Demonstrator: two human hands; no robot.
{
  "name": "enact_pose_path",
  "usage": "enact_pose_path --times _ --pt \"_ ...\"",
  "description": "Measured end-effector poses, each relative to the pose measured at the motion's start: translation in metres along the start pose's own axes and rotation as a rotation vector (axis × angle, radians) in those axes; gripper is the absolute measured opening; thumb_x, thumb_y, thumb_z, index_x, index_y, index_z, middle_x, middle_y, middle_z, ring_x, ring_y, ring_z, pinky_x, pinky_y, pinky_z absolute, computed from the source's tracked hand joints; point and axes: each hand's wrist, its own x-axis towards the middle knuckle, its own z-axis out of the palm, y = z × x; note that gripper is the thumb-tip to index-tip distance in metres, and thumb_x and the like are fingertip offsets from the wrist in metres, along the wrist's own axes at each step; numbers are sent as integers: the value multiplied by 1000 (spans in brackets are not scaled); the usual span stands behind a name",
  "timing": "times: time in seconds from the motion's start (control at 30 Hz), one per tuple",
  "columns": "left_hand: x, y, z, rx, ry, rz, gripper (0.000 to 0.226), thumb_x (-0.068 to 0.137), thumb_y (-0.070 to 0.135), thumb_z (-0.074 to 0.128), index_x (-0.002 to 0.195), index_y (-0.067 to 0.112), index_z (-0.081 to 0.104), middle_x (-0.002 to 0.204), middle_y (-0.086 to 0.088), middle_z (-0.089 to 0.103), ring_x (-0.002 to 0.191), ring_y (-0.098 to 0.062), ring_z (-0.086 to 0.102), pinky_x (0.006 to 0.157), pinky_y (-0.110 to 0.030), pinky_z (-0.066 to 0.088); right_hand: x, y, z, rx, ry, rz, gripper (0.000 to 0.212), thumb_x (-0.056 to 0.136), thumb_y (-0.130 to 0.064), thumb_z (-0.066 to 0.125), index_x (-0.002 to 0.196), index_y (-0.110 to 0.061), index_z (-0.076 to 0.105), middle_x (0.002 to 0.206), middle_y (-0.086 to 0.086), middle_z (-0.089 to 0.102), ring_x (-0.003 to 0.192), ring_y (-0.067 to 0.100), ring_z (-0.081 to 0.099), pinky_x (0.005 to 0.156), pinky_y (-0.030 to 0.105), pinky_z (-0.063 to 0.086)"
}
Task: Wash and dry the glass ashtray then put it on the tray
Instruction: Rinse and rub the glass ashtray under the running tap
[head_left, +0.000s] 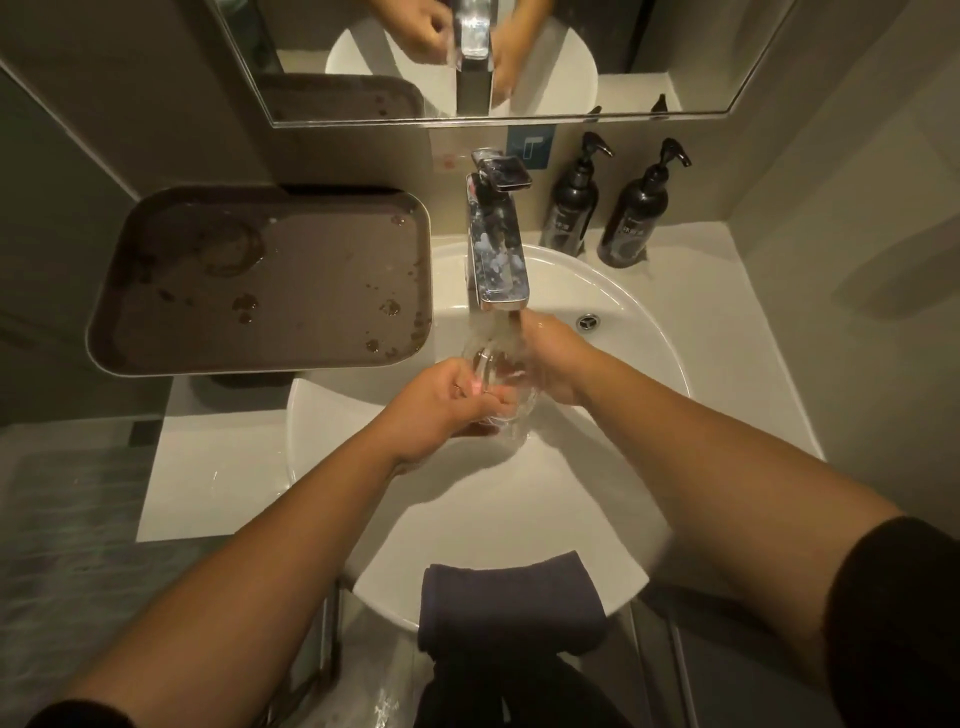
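The clear glass ashtray (498, 376) is held over the white basin (644, 332), right under the chrome tap (496, 244), and water streams onto it. My left hand (441, 402) grips its near left side. My right hand (553, 358) wraps its far right side, fingers wet under the stream. The brown tray (270, 280) lies on the counter to the left of the tap, dotted with water drops and rings. A dark folded cloth (511, 600) hangs over the basin's near rim.
Two black pump bottles (571, 200) (636, 218) stand right of the tap against the wall. A mirror (493, 57) hangs above and reflects the hands. The white counter (737, 332) runs on to the right of the basin.
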Motion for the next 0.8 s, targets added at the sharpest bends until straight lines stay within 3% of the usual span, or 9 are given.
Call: enact_pose_path --times 0.1,0.27,0.33,0.43,0.57,0.63,0.7,0.73,0.8 --pt "3 -4 -10 -135 -27 -60 33 79 16 73 96 9 46 100 -9 73 95 -21 69 64 -29 57 -1 13 -9 346 -98 89 47 98 -45 45 127 -11 61 125 17 64 114 37 62 100 52 47" --pt "13 -20 2 -4 246 -101 30 94 47 50 91 23 67 73 2 65 69 -16 59 52 -26 50 -4 31 10 407 -9 119 43 97 -29 57 122 5 60 117 26 66 98 38 67 90 53 53" --pt "22 -22 9 157 438 -127 53 89 64 36 85 23 69 76 1 70 69 -19 62 60 -31 52 -4 37 15 383 73 115 34 94 -20 59 118 4 63 114 27 67 98 39 68 91 54 53" --pt "33 -16 19 82 612 -257 74 86 71 21 110 18 68 106 -9 71 98 -27 66 90 -43 51 -5 42 15 411 132 70 33 94 -26 61 111 2 66 106 25 70 84 35 70 74 49 59" --pt "39 -11 31 -504 387 -290 47 97 47 33 92 16 67 102 -16 68 75 -31 67 74 -40 53 -6 44 0 487 126 25 39 95 -37 59 114 -3 65 92 18 73 72 27 70 63 36 57" --pt "38 -6 29 -488 264 -282 44 98 42 36 92 12 68 89 -17 70 69 -27 66 69 -37 54 -7 43 -9 499 90 30 33 96 -36 58 107 -5 65 74 10 70 60 21 65 56 31 53" --pt "42 4 22 -262 234 -292 36 98 35 43 74 13 60 58 -8 60 46 -17 54 49 -23 46 -9 42 -16 382 31 42 29 95 -34 59 93 -7 66 62 7 64 49 16 58 44 24 45" --pt "45 10 19 -153 232 -288 31 97 29 47 71 14 55 53 -6 52 40 -14 47 44 -20 40 -11 42 -15 323 1 35 28 95 -33 60 91 -6 66 62 8 63 47 16 56 42 22 43" --pt "49 16 19 -178 248 -247 22 95 25 50 84 8 61 67 -13 60 51 -22 58 55 -29 52 -10 42 -11 392 33 13 27 95 -31 60 91 -4 65 64 10 63 48 15 58 41 22 43"
